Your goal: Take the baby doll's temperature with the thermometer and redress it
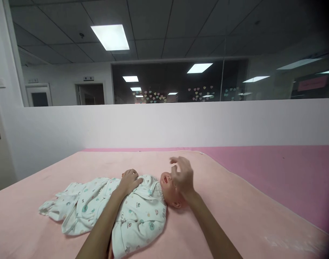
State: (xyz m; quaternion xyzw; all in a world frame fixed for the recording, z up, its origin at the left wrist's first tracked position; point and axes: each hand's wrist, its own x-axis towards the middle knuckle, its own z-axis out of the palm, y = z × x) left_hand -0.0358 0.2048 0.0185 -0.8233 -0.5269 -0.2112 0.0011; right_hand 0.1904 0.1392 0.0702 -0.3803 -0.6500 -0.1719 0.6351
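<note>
My left hand (130, 181) lies over the far side of the doll (146, 203); whether it grips the white patterned clothing (83, 205), I cannot tell. My right hand (183, 175), blurred, is loosely curled and unloaded above its head (172, 194). The doll lies on the peach sheet (234, 205), head to the right.

My left grip (130, 181) rests palm down, fingers together; my right grip (183, 175) is raised and blurred, fingers curled, thumb apart. My bare forearms (213, 226) angle inward.
</note>
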